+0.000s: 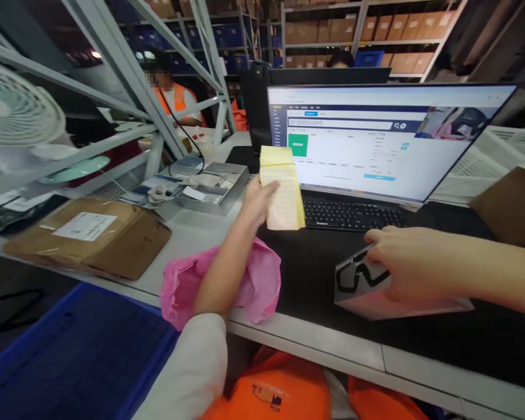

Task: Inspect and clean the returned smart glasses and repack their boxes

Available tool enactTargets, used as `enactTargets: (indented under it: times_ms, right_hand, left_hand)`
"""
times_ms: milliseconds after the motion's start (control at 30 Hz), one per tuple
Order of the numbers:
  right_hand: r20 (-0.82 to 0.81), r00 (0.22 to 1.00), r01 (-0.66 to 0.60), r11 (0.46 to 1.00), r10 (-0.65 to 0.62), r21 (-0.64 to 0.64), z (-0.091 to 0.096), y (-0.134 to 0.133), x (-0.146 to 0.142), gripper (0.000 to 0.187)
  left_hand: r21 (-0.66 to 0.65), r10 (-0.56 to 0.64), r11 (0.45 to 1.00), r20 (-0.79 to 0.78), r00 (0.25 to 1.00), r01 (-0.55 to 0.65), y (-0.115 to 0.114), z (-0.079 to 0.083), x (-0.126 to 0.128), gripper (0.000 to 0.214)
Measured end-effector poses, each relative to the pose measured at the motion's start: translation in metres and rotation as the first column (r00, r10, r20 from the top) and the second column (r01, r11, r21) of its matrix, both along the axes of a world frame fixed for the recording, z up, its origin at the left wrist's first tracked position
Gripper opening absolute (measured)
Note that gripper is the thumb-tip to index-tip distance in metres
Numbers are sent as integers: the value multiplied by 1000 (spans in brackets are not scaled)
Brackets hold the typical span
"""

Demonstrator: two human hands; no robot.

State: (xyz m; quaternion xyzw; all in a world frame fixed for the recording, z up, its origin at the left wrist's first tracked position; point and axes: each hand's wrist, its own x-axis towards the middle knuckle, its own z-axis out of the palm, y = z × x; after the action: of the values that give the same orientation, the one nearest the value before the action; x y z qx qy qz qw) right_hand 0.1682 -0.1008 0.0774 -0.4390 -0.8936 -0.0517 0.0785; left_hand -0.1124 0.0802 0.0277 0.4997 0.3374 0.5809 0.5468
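Note:
My left hand grips a yellow notepad, its pages covered in faint writing, held up in front of the monitor's lower left corner. Beneath my left forearm a crumpled pink plastic bag lies at the table's front edge. On the black mat, my right hand is closed over the top of a grey-white box with a black glasses-like outline printed on its end. The box lies slightly tilted to my view, and my palm hides part of it.
A monitor and black keyboard stand behind my hands. To the left are a grey divided tray and a brown carton. A blue crate sits below the table's left edge. Another person in an orange vest sits beyond the frame.

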Motion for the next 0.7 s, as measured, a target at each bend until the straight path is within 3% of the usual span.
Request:
enactTargets:
  times_ms: [100, 267, 367, 433, 600, 700]
  right_hand:
    - [224, 969, -71, 984, 107, -163, -1, 13, -44, 38]
    - [123, 987, -77, 975, 105, -210, 13, 12, -66, 26]
    - [28, 996, -81, 995, 83, -59, 27, 25, -62, 19]
    - [-30, 999, -35, 995, 38, 90, 38, 42, -63, 22]
    - [-122, 992, 42, 893, 15, 448, 51, 96, -69, 24]
    - [-106, 990, -28, 880, 89, 474, 48, 119, -66, 37]
  left_hand:
    - [-65, -62, 995, 138, 988, 71, -16, 0, 15, 48]
    - [-197, -95, 964, 376, 922, 180, -29, -8, 33, 41]
    - [-193, -84, 967, 384, 919, 169, -31, -15, 40, 34]
    - [-117, -105, 981, 341, 934, 153, -32, -19, 43, 37]
    - [129, -205, 973, 98, 974, 192, -37, -21, 39, 44]
    - [182, -298, 937, -30, 954, 299, -42, -19, 34, 43]
